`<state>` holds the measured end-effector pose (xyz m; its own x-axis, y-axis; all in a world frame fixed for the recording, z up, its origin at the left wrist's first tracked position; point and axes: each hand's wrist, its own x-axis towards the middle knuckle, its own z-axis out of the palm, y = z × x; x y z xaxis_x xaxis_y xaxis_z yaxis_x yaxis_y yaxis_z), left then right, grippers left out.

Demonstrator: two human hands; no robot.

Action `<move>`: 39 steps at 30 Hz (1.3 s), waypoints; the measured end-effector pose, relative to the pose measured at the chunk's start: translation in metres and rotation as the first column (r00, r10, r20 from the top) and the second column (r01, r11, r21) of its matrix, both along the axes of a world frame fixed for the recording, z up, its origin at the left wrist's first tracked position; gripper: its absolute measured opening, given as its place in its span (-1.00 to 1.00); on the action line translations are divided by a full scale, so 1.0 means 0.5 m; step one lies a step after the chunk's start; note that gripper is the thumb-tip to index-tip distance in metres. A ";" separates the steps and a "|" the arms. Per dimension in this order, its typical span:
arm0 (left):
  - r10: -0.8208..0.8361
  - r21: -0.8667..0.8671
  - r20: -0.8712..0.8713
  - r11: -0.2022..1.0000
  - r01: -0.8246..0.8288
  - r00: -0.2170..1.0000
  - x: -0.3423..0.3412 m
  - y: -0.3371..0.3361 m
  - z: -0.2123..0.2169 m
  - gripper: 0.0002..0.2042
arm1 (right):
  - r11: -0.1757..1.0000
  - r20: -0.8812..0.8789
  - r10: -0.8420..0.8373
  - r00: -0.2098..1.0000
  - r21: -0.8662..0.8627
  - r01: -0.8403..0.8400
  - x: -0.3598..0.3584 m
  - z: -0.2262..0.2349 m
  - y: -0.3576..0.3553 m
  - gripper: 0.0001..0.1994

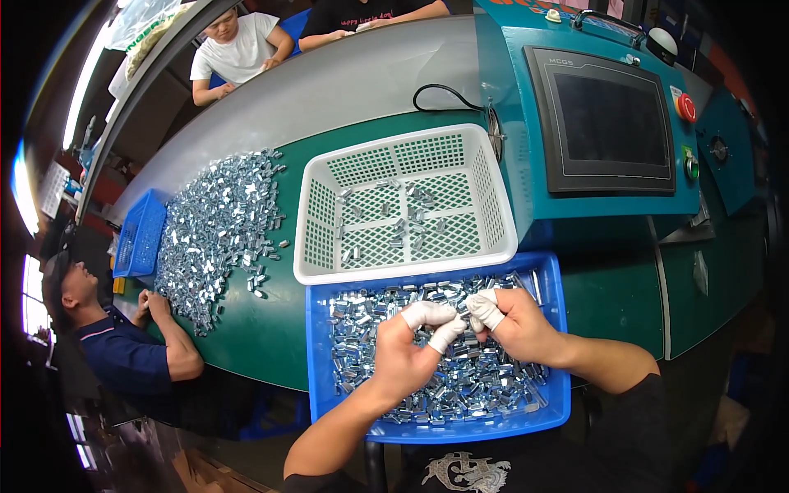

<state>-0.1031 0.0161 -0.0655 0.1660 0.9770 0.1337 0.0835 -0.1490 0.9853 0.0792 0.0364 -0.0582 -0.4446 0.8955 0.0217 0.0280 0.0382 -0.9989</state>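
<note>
Above a blue tray point(561, 361) heaped with small shiny metal parts point(460, 386), my two hands meet fingertip to fingertip. White coverings wrap the thumb and finger of each. My left hand point(407, 349) pinches from the left, and my right hand point(522, 327) is curled with its covered fingertips pressed together. Between them is a small metal part point(463, 312), mostly hidden by the fingertips. Just beyond the tray stands a white perforated basket point(403, 274), with a scattering of similar metal parts point(398, 232) on its bottom.
A large pile of metal parts point(218, 238) covers the green table point(275, 324) at left, beside a blue bin point(140, 234). There a person point(136, 345) sits with hands at the pile. A teal machine point(514, 107) with a screen stands at right. More people sit across.
</note>
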 end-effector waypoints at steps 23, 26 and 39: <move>0.187 0.452 -0.303 0.891 -0.031 0.934 0.008 0.010 0.025 -0.71 | 0.634 -0.436 0.083 0.896 -0.671 -0.385 0.019 -0.002 0.030 -0.56; 0.208 0.512 -0.288 0.858 -0.033 0.935 0.008 0.010 0.035 -0.75 | 0.596 -0.381 0.146 0.913 -0.703 -0.389 0.015 -0.002 0.030 -0.55; 0.424 0.263 -0.218 0.893 -0.365 0.879 -0.066 0.050 0.026 -0.83 | 0.884 -0.096 -0.033 0.995 -0.466 -0.015 0.010 0.004 0.022 -0.59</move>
<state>-0.1359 0.0412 -0.0526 -0.1698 0.9225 0.3466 0.4300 -0.2471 0.8683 0.0844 0.0475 -0.0559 -0.4539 0.8169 -0.3560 -0.0728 -0.4322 -0.8989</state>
